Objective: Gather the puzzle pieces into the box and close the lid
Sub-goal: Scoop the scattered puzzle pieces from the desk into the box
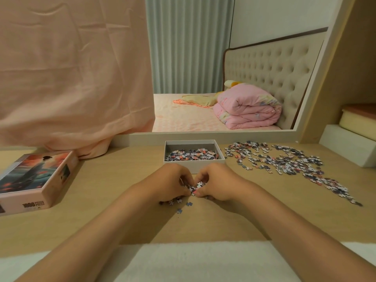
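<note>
The open white box point(195, 165) stands at the middle of the table with a layer of puzzle pieces point(191, 155) inside. Just in front of it, my left hand point(169, 183) and my right hand point(216, 183) curl together around a small heap of pieces point(195, 187), cupping it between the fingers. A few stray pieces point(184, 204) lie on the table under and in front of my hands. A wide scatter of loose pieces point(284, 161) covers the table to the right. The picture-printed lid point(34, 178) lies at the left.
A mirror point(223, 78) leans behind the box, showing a bed. Pink cloth point(71, 78) hangs at the back left, reaching the table. White and yellow foam blocks point(350, 143) sit at the far right. A white cloth point(193, 261) lies at the near table edge.
</note>
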`<state>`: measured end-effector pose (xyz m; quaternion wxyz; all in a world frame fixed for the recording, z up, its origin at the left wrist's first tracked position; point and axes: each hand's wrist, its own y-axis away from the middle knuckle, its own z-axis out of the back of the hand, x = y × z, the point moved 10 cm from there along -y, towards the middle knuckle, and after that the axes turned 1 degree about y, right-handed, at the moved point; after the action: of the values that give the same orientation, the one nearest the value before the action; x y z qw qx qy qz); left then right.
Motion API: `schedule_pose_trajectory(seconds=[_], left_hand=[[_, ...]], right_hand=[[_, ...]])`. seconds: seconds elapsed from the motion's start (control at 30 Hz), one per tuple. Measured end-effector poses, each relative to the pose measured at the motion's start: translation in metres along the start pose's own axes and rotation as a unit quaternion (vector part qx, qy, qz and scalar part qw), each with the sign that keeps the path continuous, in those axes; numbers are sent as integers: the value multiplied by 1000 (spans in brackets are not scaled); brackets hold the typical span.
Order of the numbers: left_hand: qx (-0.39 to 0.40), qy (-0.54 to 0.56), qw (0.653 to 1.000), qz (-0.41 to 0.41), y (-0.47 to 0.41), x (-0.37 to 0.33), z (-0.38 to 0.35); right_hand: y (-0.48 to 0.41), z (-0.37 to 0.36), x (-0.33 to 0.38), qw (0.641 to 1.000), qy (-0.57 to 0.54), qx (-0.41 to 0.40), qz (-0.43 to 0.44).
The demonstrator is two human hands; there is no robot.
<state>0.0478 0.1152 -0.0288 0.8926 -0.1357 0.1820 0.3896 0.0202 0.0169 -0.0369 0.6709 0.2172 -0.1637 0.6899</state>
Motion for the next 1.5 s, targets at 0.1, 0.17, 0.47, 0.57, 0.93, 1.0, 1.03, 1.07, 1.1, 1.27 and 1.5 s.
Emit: schedule_pose_trajectory(seconds=[0.1, 0.17, 0.47, 0.57, 0.93, 1.0, 1.03, 1.07, 1.1, 1.27, 1.5], left_hand=[[-23, 40, 999, 16, -1, 7, 5], [-35, 89, 995, 22, -3, 11, 11], [-153, 281, 947, 22, -37, 26, 72], [-184, 261, 947, 31, -50, 39, 74], [-138, 100, 985, -3, -60, 38, 60], [-126, 46, 991, -26, -56, 28, 57], [-127, 23, 991, -38, -52, 23, 58], [-131, 11, 990, -49, -47, 17, 60], [-133, 12, 989, -57, -42, 12, 62], [-33, -7, 997, -66, -18, -7, 37], [58, -73, 990, -106, 2, -16, -27]], right_hand=[[-2, 2, -3, 999, -46, -13, -7], [-2, 9, -3, 996, -87, -29, -8], [-40, 77, 23, 977, -131, -165, 34], [-56, 81, 25, 977, -97, -185, 47], [-64, 60, 15, 990, 1, -124, 61], [-52, 65, 16, 988, 17, -135, 71], [-44, 70, 17, 985, 19, -150, 82], [-35, 75, 19, 983, 17, -160, 92], [-27, 79, 19, 983, 15, -154, 97], [0, 41, -4, 992, 87, 85, 15], [6, 25, -26, 989, 131, 55, -26]])
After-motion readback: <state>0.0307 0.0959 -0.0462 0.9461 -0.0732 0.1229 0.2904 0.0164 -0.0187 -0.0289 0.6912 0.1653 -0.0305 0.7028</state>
